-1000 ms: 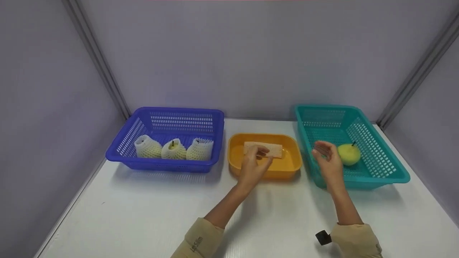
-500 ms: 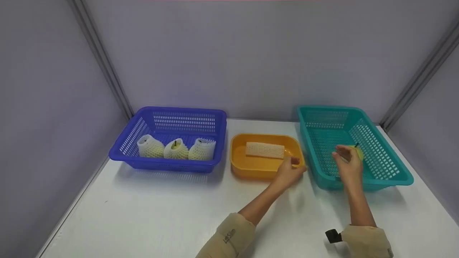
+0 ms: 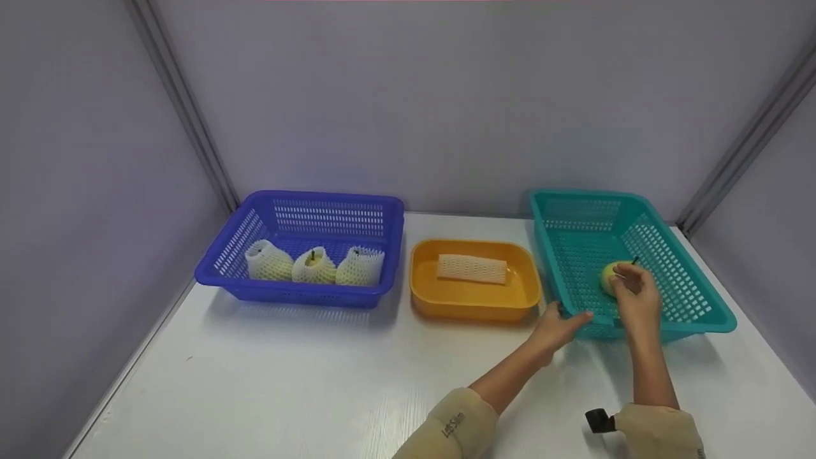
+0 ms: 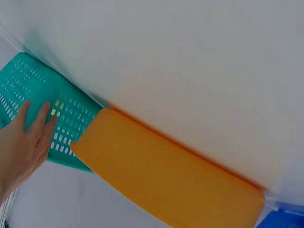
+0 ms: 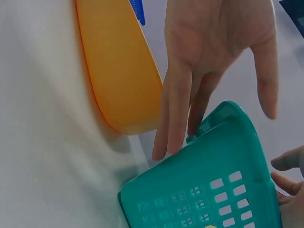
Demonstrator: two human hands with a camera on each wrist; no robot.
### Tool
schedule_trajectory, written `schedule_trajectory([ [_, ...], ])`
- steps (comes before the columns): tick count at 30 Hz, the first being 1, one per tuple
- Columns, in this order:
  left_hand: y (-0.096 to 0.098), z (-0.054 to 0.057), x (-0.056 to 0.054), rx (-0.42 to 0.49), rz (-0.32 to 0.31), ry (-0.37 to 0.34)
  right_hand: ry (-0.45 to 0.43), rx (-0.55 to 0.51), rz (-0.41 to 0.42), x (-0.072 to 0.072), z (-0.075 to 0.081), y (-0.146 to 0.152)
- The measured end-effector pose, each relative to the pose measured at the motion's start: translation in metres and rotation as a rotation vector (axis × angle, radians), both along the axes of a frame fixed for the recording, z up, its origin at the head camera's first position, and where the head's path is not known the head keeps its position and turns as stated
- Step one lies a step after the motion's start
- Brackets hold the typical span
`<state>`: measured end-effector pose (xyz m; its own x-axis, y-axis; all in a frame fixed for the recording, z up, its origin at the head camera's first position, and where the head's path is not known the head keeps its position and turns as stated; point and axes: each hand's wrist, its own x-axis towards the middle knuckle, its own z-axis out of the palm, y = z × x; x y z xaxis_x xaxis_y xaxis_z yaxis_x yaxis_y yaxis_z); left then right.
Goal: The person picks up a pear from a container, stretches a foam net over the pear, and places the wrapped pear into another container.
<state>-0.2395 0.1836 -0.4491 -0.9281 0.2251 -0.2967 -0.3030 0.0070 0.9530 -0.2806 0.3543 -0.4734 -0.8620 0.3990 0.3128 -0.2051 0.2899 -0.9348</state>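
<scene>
A yellow-green pear (image 3: pixel 608 278) with a dark stem lies in the teal basket (image 3: pixel 574 255). My right hand (image 3: pixel 639 301) is over it, fingers and thumb apart, overlapping the pear's right side in the head view; the right wrist view puts the thumb and fingertips above the rim. My left hand (image 3: pixel 553 328) is at the basket's near left corner, its extended fingers (image 4: pixel 42 116) along the outer wall and its thumb above the rim. Between the baskets, a flat foam net sleeve (image 3: pixel 472 268) lies in the orange tub (image 3: pixel 459 311).
A blue basket (image 3: pixel 299 293) at the left holds three pears in white foam nets, among them the middle pear (image 3: pixel 313 264). A white wall (image 3: pixel 408 102) rises behind the containers. White tabletop (image 3: pixel 287 382) extends in front of them. A black camera (image 3: pixel 599 421) sits at my right cuff.
My left hand has moved right from over the orange tub to the teal basket's near left corner. My right hand has shifted right over the pear. The containers keep their places on the table.
</scene>
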Motion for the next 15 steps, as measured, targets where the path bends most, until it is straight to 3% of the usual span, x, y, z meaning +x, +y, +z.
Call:
schedule_trajectory([
  [2, 0.006, -0.001, 0.001, -0.012, 0.027, 0.008, -0.027, 0.041, -0.018, 0.002, 0.005, -0.003],
  [7, 0.015, -0.006, -0.001, -0.006, 0.103, 0.053, -0.138, 0.112, -0.063, 0.028, 0.046, -0.035],
  [15, 0.017, -0.009, -0.004, 0.054, 0.124, 0.022, -0.194, 0.116, -0.041, 0.029, 0.050, -0.031],
])
